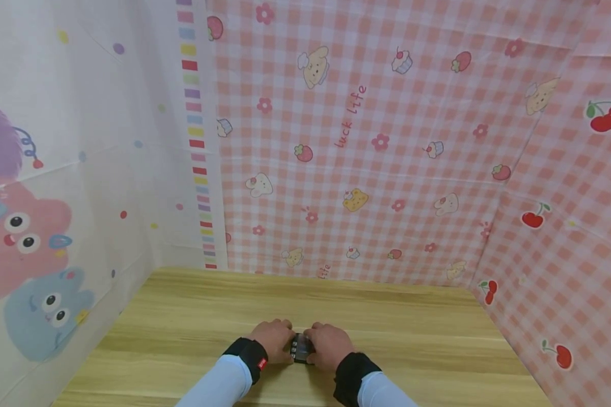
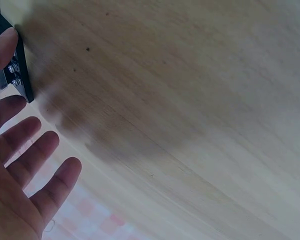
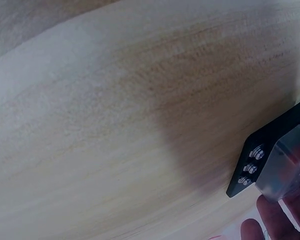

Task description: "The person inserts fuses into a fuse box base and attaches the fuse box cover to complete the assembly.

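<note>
A small black terminal block (image 1: 296, 355) with metal screws along one end is between the two hands, low in the head view. Thumb and index finger of the left hand (image 1: 272, 340) pinch its left end; the left wrist view shows the other fingers spread loosely. From the other side, the right hand (image 1: 332, 346) grips the block at its clear plastic cover (image 3: 276, 172). Three screws (image 3: 250, 168) show beside that cover in the right wrist view. Fingers hide much of the block's far end.
Beneath the hands is a wood-grain table (image 1: 183, 316). A pink checked cloth (image 1: 336, 169) hangs behind it, with a white cartoon cloth (image 1: 132, 186) at the left and a cherry-print cloth (image 1: 580, 226) at the right. Both wrists wear black straps (image 1: 353, 376).
</note>
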Demonstrator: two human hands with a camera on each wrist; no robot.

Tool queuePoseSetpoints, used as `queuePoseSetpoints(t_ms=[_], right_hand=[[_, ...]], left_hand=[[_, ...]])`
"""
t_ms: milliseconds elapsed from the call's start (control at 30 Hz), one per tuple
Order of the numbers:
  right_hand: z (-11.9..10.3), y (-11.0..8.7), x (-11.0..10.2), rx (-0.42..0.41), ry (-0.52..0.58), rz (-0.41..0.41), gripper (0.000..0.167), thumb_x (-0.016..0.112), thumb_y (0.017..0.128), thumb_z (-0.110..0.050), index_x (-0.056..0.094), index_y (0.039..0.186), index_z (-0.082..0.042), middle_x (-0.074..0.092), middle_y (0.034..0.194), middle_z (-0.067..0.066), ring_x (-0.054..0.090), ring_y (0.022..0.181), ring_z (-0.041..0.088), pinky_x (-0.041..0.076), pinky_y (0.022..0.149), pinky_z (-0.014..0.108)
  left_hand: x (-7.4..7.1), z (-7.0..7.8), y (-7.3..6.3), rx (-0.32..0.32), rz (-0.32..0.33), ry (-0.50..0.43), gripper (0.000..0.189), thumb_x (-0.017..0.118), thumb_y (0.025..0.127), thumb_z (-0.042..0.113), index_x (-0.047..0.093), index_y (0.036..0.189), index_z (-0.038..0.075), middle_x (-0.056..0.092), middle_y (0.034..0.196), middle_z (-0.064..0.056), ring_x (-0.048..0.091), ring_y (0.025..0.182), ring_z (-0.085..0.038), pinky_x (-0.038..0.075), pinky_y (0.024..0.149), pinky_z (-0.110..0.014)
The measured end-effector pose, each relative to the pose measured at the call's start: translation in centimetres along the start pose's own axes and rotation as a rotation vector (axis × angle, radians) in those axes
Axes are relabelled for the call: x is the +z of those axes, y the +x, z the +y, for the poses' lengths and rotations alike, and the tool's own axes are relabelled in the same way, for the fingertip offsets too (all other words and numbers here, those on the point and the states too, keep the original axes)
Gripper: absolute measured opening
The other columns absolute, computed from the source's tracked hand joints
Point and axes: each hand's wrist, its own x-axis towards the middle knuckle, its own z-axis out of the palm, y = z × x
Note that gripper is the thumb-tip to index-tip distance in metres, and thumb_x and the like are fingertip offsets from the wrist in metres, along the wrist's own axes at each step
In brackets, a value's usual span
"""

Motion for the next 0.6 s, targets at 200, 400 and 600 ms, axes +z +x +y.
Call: queuePoseSetpoints(t_ms=[200, 400, 600], right_hand=[[-0.1, 0.05, 0.08, 0.009, 0.011, 0.003, 0.041, 0.087, 0.076, -0.024, 0.072, 0.112, -0.012, 0.06, 0.088, -0.003, 0.054, 0.075, 0.011, 0.05, 0.075, 0.03], [-0.11, 0.04, 0.42, 0.003, 0.011, 0.019, 0.04, 0.088, 0.074, -0.024, 0.073, 0.11, -0.013, 0.06, 0.087, -0.004, 0.054, 0.074, 0.011, 0.049, 0.074, 0.03], [0.01, 0.12, 0.37, -0.003, 0.007, 0.025, 0.039, 0.089, 0.073, -0.025, 0.073, 0.107, -0.013, 0.059, 0.084, -0.004, 0.054, 0.072, 0.011, 0.048, 0.074, 0.031]], left_hand=[[0.22, 0.0, 0.15, 0.031, 0.005, 0.021, 0.04, 0.084, 0.074, 0.042, 0.075, 0.102, 0.015, 0.068, 0.103, 0.004, 0.064, 0.09, -0.016, 0.053, 0.075, -0.036], [0.29, 0.15, 0.16, 0.03, 0.004, 0.016, 0.035, 0.085, 0.073, 0.041, 0.075, 0.096, 0.016, 0.071, 0.098, 0.005, 0.065, 0.086, -0.015, 0.053, 0.075, -0.037], [0.43, 0.06, 0.42, 0.028, 0.019, 0.014, 0.031, 0.085, 0.072, 0.04, 0.074, 0.09, 0.017, 0.07, 0.09, 0.007, 0.063, 0.078, -0.012, 0.051, 0.07, -0.036]])
